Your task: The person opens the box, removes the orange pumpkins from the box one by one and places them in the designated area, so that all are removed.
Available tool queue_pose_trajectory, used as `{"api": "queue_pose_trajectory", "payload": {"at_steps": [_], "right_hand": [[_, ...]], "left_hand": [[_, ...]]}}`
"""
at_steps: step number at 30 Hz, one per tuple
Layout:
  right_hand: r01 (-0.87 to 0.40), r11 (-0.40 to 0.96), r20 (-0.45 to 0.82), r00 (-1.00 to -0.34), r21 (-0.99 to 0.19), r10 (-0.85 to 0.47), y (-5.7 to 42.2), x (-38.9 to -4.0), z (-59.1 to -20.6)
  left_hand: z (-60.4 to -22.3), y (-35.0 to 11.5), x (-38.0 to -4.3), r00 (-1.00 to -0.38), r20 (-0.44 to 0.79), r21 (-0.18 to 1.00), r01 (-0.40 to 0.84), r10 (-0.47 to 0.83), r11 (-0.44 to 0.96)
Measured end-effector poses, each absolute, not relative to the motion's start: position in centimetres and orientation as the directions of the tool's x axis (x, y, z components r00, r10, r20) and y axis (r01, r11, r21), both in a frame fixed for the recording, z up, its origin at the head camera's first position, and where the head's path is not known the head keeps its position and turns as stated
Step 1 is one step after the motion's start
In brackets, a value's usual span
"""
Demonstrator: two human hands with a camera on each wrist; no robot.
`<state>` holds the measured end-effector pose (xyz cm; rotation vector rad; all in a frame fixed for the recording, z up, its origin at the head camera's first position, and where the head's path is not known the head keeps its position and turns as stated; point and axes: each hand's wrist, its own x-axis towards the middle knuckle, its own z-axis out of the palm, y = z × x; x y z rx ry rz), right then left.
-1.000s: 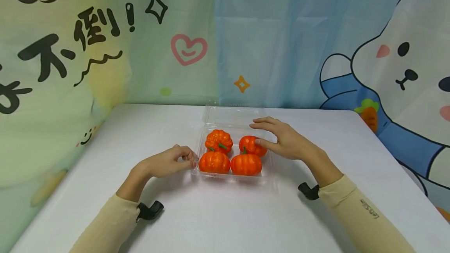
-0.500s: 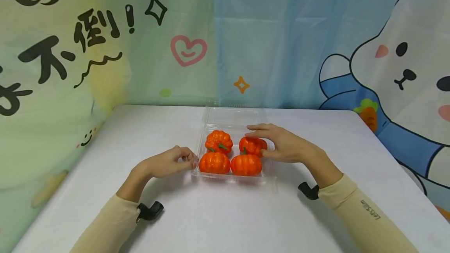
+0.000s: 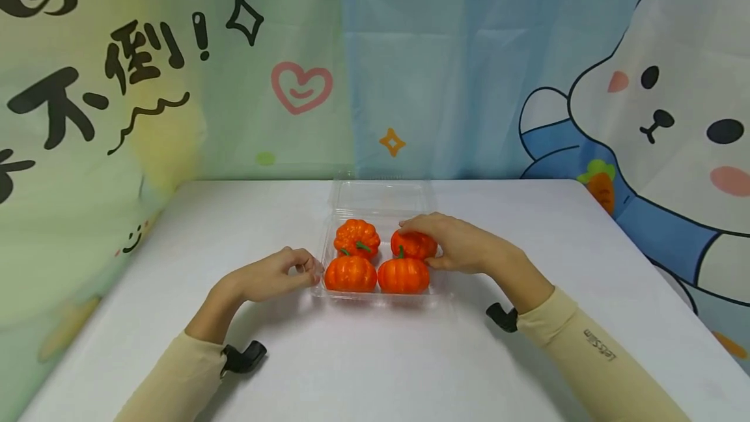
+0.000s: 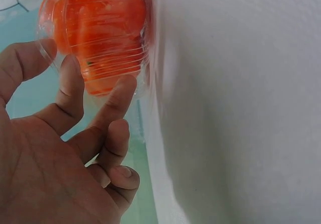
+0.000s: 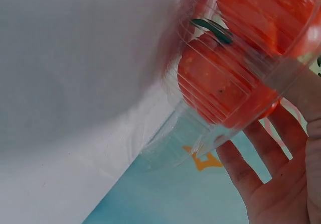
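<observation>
A clear plastic box holds several small orange pumpkins with green stems. My right hand grips the back right pumpkin, its fingers over the far side and its thumb on the near side. In the right wrist view, that pumpkin shows through the ribbed wall, with the fingers behind it. My left hand pinches the box's left rim; in the left wrist view another fingertip touches the wall. The front left pumpkin, front right pumpkin and back left pumpkin sit untouched.
The box's clear lid lies folded open toward the back of the white table. A printed cloth hangs behind the table's far edge. A black wrist mount juts from the left sleeve, another from the right.
My right hand has come down and closed round the back right pumpkin. My left hand keeps its place at the rim. The head view has turned slightly right.
</observation>
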<state>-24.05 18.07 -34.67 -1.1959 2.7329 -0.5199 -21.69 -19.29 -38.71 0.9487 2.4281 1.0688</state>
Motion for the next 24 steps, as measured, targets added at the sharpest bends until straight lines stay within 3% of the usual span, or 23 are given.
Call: {"api": "queue_pose_trajectory", "payload": {"at_steps": [13, 24], "right_hand": [[-0.789, 0.561, 0.144, -0.603, -0.251, -0.785, 18.1, -24.1, -35.3], [-0.74, 0.61, 0.174, -0.666, -0.284, -0.726, 18.5, -24.1, -34.2]], "left_hand": [[-38.7, -19.3, -21.6, -0.731, -0.021, 0.749, 0.44, 0.682, 0.494], [-38.6, -19.3, -21.5, -0.732, -0.022, 0.752, 0.436, 0.681, 0.494]]}}
